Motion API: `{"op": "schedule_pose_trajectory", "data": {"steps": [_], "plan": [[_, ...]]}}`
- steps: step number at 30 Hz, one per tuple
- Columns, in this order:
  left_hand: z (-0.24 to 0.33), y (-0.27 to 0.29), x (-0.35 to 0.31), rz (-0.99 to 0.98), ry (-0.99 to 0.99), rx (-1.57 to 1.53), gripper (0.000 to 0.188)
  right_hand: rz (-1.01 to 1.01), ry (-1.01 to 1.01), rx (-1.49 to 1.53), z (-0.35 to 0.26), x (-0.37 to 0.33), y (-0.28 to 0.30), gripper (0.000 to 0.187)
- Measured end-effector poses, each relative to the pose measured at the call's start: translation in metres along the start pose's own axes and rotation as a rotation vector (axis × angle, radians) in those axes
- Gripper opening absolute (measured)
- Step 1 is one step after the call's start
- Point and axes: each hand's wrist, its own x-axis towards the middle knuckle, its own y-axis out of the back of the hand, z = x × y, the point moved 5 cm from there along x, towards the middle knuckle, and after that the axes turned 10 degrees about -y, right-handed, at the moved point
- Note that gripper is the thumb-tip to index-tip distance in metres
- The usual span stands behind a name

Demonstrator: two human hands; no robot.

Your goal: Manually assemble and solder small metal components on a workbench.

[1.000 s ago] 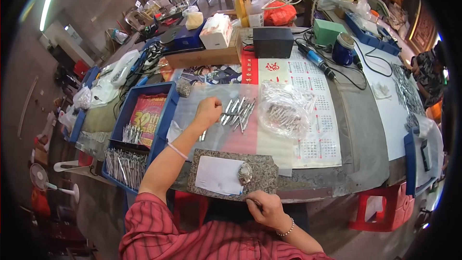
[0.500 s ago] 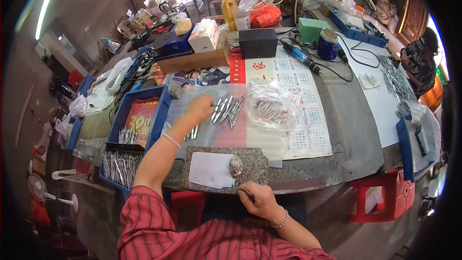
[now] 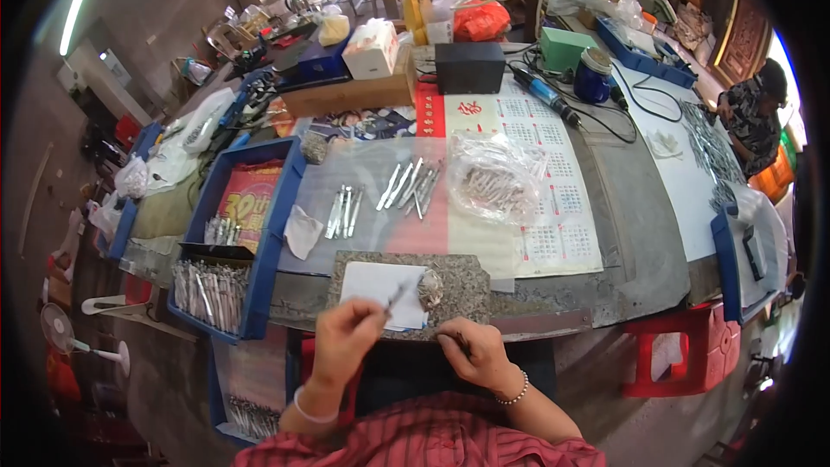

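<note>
My left hand (image 3: pixel 347 335) is at the near table edge, pinching a thin metal pin (image 3: pixel 398 295) that points up over a white paper (image 3: pixel 383 293) on a grey stone slab (image 3: pixel 473 280). My right hand (image 3: pixel 473 352) rests closed at the slab's front edge, holding a small dark tool (image 3: pixel 453 340). A small silvery lump (image 3: pixel 429 290) lies on the slab beside the paper. Farther out, two groups of metal pins (image 3: pixel 344 210) (image 3: pixel 411 184) lie on a clear sheet, next to a plastic bag of pins (image 3: pixel 494 182).
A blue tray (image 3: pixel 259 233) at the left holds a red leaflet and bundles of pins (image 3: pixel 207 291). A black box (image 3: pixel 469 67), a cardboard box (image 3: pixel 354 92), a blue jar (image 3: pixel 593 74) and cables crowd the far side. Another person (image 3: pixel 750 112) works at the right. A red stool (image 3: pixel 687 351) stands below.
My left hand has pulled back from the pins in the middle of the table to the slab, now holding one pin. My right hand stayed at the slab's edge.
</note>
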Motion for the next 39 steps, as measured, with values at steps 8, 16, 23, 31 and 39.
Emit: {"op": "schedule_pose_trajectory", "data": {"steps": [8, 16, 23, 31, 39], "plan": [[-0.039, 0.005, -0.075, -0.005, 0.221, -0.249, 0.016, 0.123, -0.386, 0.165, -0.005, 0.034, 0.071, 0.015], [-0.024, -0.005, -0.069, -0.226, 0.190, -0.199, 0.015, 0.039, -0.081, -0.750, 0.042, 0.152, 0.093, 0.010], [-0.028, -0.002, -0.079, -0.326, 0.088, -0.224, 0.017, -0.171, -0.080, -1.173, 0.083, 0.179, 0.072, 0.013], [-0.027, 0.005, -0.070, -0.226, 0.031, -0.195, 0.013, -0.017, -0.240, -0.275, 0.007, 0.133, 0.074, 0.013], [-0.056, -0.047, -0.046, -0.240, 0.458, -0.552, 0.017, -0.173, 0.086, 0.024, -0.029, 0.007, 0.022, 0.026]]}}
